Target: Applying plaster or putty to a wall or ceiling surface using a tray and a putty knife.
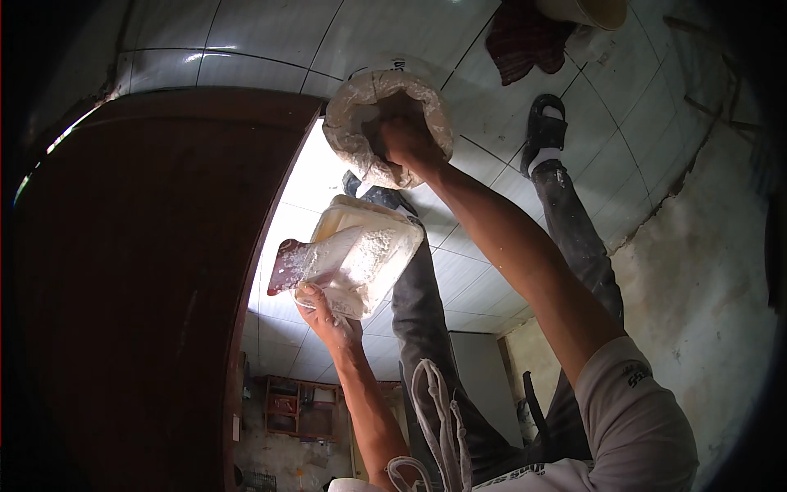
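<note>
My left hand (326, 318) grips the near edge of a whitish plastic tub (402, 238), thumb over the rim. The tub is tilted, with white powder or paste smeared over its inside. A flat, wide-bladed scraper (288, 264) with a dark red end lies across the tub, beside my thumb. Beyond it stands an open sack (344, 135) with a rolled, powder-dusted rim. My right hand (402, 141) reaches down into the sack's mouth; its fingers are hidden inside, so what they hold does not show.
A dark brown door (156, 271) fills the left side, with bright light at its edge. My legs stand apart on pale floor tiles (484, 189). At the far right lie a dark red cloth (525, 41) and a beige bucket (602, 11). A stained wall (697, 254) runs along the right.
</note>
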`<act>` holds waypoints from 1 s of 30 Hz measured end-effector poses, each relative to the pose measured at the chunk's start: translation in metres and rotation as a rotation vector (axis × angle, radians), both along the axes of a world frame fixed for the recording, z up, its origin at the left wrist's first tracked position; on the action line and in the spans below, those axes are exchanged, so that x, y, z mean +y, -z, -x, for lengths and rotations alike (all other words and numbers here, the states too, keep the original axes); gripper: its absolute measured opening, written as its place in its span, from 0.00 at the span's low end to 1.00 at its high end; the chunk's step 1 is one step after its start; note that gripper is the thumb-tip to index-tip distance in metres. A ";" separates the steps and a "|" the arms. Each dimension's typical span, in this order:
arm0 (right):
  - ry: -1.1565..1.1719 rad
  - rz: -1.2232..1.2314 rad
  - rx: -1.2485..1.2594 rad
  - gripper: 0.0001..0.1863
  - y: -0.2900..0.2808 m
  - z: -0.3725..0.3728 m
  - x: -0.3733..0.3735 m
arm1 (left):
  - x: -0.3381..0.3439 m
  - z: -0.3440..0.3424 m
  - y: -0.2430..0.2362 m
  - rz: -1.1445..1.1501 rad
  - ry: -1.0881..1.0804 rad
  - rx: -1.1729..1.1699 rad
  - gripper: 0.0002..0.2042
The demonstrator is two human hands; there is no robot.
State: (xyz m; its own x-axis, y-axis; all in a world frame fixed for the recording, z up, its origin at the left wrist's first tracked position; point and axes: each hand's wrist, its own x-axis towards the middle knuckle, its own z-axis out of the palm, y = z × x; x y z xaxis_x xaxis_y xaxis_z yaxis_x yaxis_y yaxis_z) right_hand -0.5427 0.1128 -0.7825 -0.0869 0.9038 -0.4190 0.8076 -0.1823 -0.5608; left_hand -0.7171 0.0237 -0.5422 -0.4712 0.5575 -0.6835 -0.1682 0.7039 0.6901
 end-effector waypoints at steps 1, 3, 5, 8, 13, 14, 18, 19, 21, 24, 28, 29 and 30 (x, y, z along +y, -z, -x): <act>-0.001 -0.003 -0.007 0.08 -0.001 -0.008 0.005 | 0.002 -0.005 0.001 -0.007 0.001 0.005 0.19; -0.121 0.137 0.090 0.12 -0.002 -0.020 0.015 | 0.007 -0.015 -0.001 -0.026 -0.008 0.006 0.20; -0.178 0.209 0.140 0.14 -0.001 -0.024 0.017 | 0.008 -0.018 -0.003 -0.040 -0.015 0.012 0.20; -0.212 0.219 0.193 0.19 0.002 -0.024 0.020 | 0.006 -0.015 -0.002 -0.013 0.012 0.036 0.22; -0.398 0.263 -0.050 0.31 -0.022 -0.025 0.024 | 0.002 -0.013 0.000 -0.059 -0.037 -0.008 0.21; -0.403 0.259 -0.057 0.31 -0.026 -0.027 0.018 | 0.002 -0.016 0.000 -0.064 -0.043 -0.013 0.21; -0.089 -0.009 0.088 0.43 -0.074 -0.039 0.000 | 0.000 -0.017 -0.003 -0.077 -0.079 0.033 0.21; 0.002 -0.028 0.147 0.42 -0.088 -0.053 0.000 | -0.002 -0.021 0.000 -0.065 -0.075 0.026 0.22; 0.086 -0.052 0.236 0.41 -0.117 -0.066 0.002 | -0.005 -0.016 0.002 -0.092 -0.104 0.026 0.22; 0.246 0.056 0.457 0.40 -0.156 -0.103 0.007 | -0.008 -0.031 0.012 -0.130 -0.172 -0.011 0.21; 0.393 -0.032 0.509 0.40 -0.210 -0.112 0.004 | -0.004 -0.055 0.016 -0.171 -0.218 -0.052 0.23; 0.341 -0.140 0.494 0.39 -0.220 -0.112 -0.001 | -0.005 -0.061 0.018 -0.171 -0.244 -0.045 0.23; 0.290 -0.246 0.480 0.39 -0.229 -0.111 -0.007 | -0.004 -0.066 0.020 -0.178 -0.256 -0.042 0.23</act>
